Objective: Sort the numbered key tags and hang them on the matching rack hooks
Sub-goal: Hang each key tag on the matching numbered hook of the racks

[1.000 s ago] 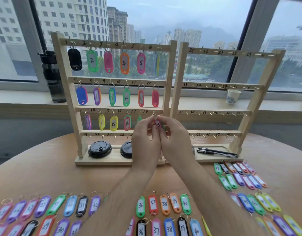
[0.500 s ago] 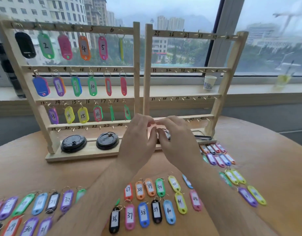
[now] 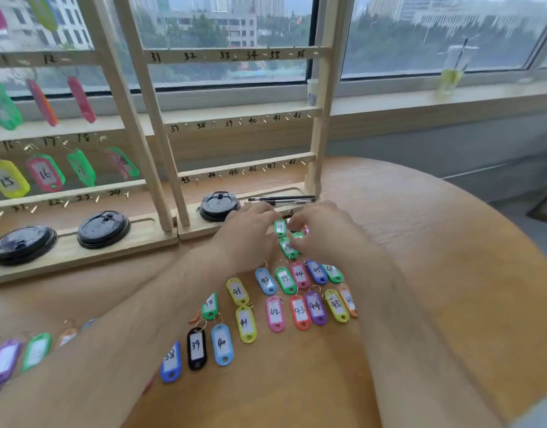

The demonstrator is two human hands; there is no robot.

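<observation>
Left hand [image 3: 250, 233] and right hand [image 3: 324, 230] low on the tabletop [image 3: 451, 273], both bent over a green key tag [image 3: 280, 227] between them, at 12 o'clock from the rows of loose tags [image 3: 300, 312]; grip impossible to tell. Seems the picking step. Next calls for reading its number, then threading the ring onto the matching rack [image 3: 320, 143] hook, up around 11 o'clock.

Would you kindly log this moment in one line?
left hand, right hand: at green tags | grips: unclear | right rack: bare where visible
</observation>
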